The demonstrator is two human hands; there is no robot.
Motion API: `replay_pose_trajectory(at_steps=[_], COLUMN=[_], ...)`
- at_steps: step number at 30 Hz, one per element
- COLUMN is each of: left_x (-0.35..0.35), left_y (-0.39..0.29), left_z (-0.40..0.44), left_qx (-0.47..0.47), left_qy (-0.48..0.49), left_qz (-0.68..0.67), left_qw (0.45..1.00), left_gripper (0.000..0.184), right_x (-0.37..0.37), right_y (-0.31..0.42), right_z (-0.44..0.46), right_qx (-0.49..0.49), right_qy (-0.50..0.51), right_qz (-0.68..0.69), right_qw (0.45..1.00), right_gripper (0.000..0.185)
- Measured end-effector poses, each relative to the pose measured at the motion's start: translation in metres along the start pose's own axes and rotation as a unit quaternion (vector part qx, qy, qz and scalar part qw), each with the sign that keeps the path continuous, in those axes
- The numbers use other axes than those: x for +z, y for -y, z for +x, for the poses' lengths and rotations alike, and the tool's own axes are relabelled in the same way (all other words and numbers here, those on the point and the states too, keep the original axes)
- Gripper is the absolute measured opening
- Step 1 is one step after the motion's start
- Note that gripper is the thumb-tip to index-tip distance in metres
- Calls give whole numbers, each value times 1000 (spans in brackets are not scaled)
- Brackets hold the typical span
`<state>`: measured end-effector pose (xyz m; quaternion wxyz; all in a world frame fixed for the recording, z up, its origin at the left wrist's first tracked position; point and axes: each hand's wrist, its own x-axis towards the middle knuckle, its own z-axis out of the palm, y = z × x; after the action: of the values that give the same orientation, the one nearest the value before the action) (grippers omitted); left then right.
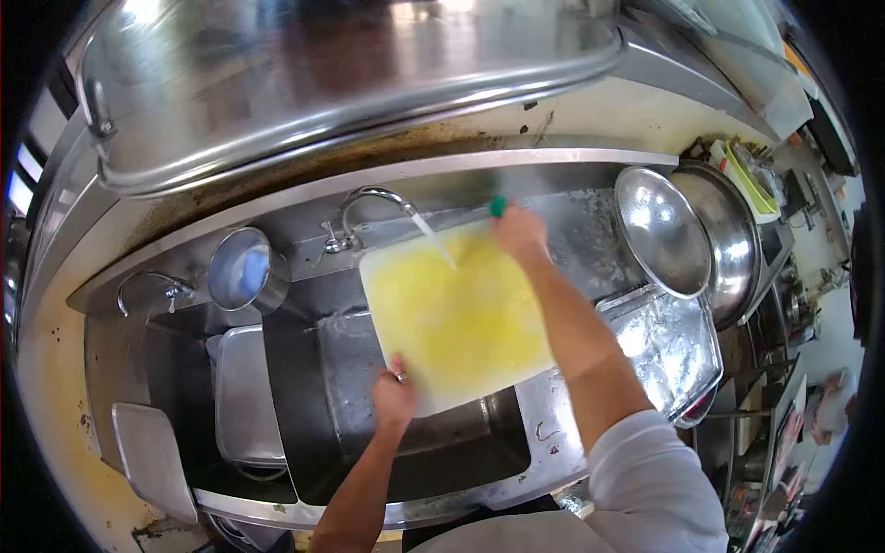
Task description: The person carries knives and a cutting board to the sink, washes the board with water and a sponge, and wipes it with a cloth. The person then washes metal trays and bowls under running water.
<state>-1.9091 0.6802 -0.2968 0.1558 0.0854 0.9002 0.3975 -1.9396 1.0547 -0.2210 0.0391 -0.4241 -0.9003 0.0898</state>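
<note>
Yellow board point(461, 332) lies tilted over the sink basin point(336, 396) in my head view, its right side over the steel counter point(585, 244). My left hand point(395, 398) is clamped on its near-left edge, fingers hidden beneath. My right hand point(521, 230), by the far-right corner, is closed around a blurred, green-ended tool point(499, 205). Water from the faucet point(378, 195) strikes the board near its far edge. Open basin depth shows along the left and near edges; rightward, a strip of counter separates the board from the bowl point(662, 230).
</note>
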Motion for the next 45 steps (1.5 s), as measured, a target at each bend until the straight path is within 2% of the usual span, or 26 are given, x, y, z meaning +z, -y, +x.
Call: replay_pose_trajectory(at_steps=[3, 5, 6, 7, 9, 12, 14, 15, 16, 18, 20, 22, 23, 24, 25, 27, 29, 31, 33, 35, 36, 37, 39, 42, 44, 45], left_x=[-6, 7, 10, 12, 13, 26, 26, 26, 25, 23, 25, 25, 24, 24, 29, 43, 43, 41, 43, 39, 40, 40, 32, 41, 35, 31], left_y=[-14, -5, -4, -2, -7, 13, 14, 15, 15, 16, 14, 8, 5, 4, 5, 16, 22, 22, 21, 9, 0, -2, -2, 2, -7, -9], left_z=[-12, -16, -17, -19, -26, -28, -30, -29, -28, -27, -28, -28, -26, -28, -29, -26, -24, -21, -23, -38, -44, -49, -43, -42, -45, -45], left_qx=[-26, -45, -54, -51, -43, -24, -42, -49, -42, -29, -43, -59, -72, -88, -118, -173, -166, -166, -177, -107, -66, -70, -68, -62, -82, -91], left_qy=[26, 22, 20, 11, -3, -43, -50, -54, -51, -48, -39, -11, 11, 31, 22, 7, 20, 23, 22, 5, -5, -2, 2, -5, 19, 26], left_qz=[-27, 12, 34, 9, -47, -76, -97, -108, -126, -156, -124, -109, -114, -119, -224, -423, -495, -575, -653, -430, -311, -265, -161, -287, -305, -311], left_qw=[999, 999, 998, 999, 998, 996, 993, 991, 990, 986, 991, 992, 991, 989, 967, 889, 853, 801, 736, 896, 948, 962, 985, 956, 949, 946], left_gripper=[69, 71, 71, 71, 71, 66, 66, 66, 65, 64, 63, 63, 64, 66, 63, 58, 53, 50, 49, 47, 47, 47, 48, 45, 47, 48], right_x=[-15, 23, 21, 40, 17, 43, 90, 16, -42, -40, -31, -24, 34, 39, 43, 25, 18, 28, 25, 26, 23, 50, 25, -22, -25, -28], right_y=[7, 62, 97, 130, 186, 140, 72, 41, 25, -11, 18, 78, 93, 122, 151, 158, 134, 107, 104, 104, 100, 82, 33, -68, -122, -125], right_z=[7, 10, 0, 0, -18, 25, 85, 65, 40, 44, 13, -13, -25, -48, -72, -133, -189, -230, -223, -182, -148, -102, -46, -47, -110, -144], right_qx=[-39, -151, -201, -241, -255, -212, -97, -198, -69, -56, -84, -132, -186, -201, -215, -257, -298, -382, -358, -318, -259, -205, -93, 48, 105, 140], right_qy=[51, 63, 100, 153, 246, 287, 167, 246, 197, 179, 128, 204, 58, 56, 54, 101, 129, 48, 75, 66, 65, 29, 42, 15, -21, -5], right_qz=[-61, -55, -14, 12, -5, 4, -40, -121, -120, -148, -108, -38, 73, 75, 77, 117, 124, 154, 145, 151, 108, 122, -2, 46, 54, 58], right_qw=[996, 985, 974, 958, 935, 934, 980, 941, 971, 971, 982, 969, 978, 975, 972, 954, 938, 910, 919, 934, 958, 971, 995, 998, 993, 988], right_gripper=[43, 34, 29, 33, 36, 46, 57, 58, 59, 58, 52, 41, 34, 30, 26, 31, 36, 43, 41, 41, 40, 39, 45, 60, 61, 62])
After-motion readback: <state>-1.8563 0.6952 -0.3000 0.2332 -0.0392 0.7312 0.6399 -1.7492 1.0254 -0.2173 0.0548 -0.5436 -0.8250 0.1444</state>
